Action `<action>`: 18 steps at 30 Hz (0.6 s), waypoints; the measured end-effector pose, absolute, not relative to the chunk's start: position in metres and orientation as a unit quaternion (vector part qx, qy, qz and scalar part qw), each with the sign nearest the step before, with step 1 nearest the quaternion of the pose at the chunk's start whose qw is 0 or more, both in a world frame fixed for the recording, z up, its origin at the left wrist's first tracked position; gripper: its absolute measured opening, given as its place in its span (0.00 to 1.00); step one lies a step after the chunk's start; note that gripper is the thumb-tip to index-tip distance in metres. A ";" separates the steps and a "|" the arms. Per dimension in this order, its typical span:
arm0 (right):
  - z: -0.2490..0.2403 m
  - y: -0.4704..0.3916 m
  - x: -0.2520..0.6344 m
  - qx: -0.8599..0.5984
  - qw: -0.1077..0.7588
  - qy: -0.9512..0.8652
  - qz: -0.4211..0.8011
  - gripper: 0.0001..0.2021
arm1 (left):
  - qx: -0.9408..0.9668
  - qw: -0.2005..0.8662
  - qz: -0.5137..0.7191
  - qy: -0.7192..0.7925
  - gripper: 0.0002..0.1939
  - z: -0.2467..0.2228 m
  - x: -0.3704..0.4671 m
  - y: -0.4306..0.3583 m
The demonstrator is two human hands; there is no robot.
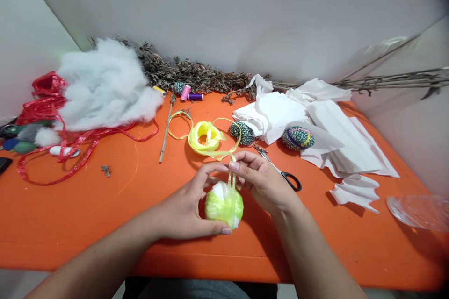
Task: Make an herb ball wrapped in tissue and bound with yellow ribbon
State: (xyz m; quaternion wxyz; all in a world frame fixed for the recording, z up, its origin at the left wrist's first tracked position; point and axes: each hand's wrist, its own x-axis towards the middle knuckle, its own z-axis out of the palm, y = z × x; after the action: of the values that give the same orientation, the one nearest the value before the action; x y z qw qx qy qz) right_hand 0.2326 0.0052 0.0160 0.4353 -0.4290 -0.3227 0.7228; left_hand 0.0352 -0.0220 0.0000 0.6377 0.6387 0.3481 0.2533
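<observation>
A round ball, white and wrapped in yellow-green plastic ribbon, is in my left hand, whose thumb lies along its lower edge and whose fingers curve round its far side. Above the ball, my right hand pinches a strand of the yellow ribbon between thumb and fingers. That strand runs on to the yellow ribbon coil just beyond my hands. Scissors with black handles lie right of my right hand, their blades partly hidden by it.
White fluff and red ribbon lie at the left. Thread spools, dried plants and a thin stick are at the back. White paper sheets, yarn balls and a clear plastic container occupy the right.
</observation>
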 end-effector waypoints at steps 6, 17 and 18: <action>0.013 0.007 0.236 -0.421 0.451 -0.350 0.705 0.14 | 0.639 0.639 0.260 0.341 0.42 -0.003 0.035 -0.019; 0.015 0.008 0.240 -0.406 0.453 -0.395 0.688 0.13 | 0.604 0.690 0.230 0.326 0.37 -0.003 0.036 -0.019; 0.015 0.008 0.242 -0.401 0.448 -0.391 0.697 0.13 | 0.609 0.686 0.229 0.327 0.37 -0.003 0.035 -0.019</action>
State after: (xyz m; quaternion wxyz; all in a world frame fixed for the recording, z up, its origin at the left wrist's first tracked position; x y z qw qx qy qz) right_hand 0.2417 0.0079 0.0147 0.4481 -0.4014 -0.3906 0.6968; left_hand 0.0353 -0.0186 -0.0033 0.6856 0.6087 0.3270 0.2292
